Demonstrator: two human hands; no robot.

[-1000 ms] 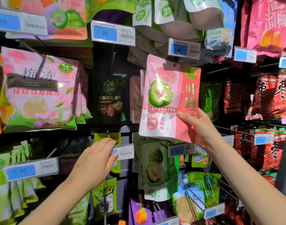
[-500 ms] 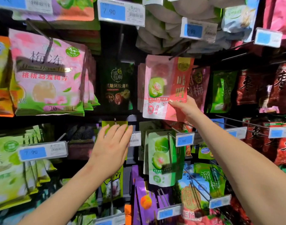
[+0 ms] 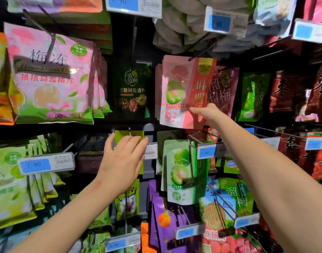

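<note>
The left hand [image 3: 122, 161] and right hand [image 3: 209, 112] are bare, with long, slender fingers. Both forearms, left [image 3: 70, 212] and right [image 3: 266, 170], are bare from wrist to the picture's edge. Faint creases cross the left wrist.

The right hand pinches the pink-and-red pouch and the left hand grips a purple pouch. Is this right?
No. In the head view the left hand grips nothing; it is open before a price tag. The right hand does pinch the pink-and-red pouch.
</note>
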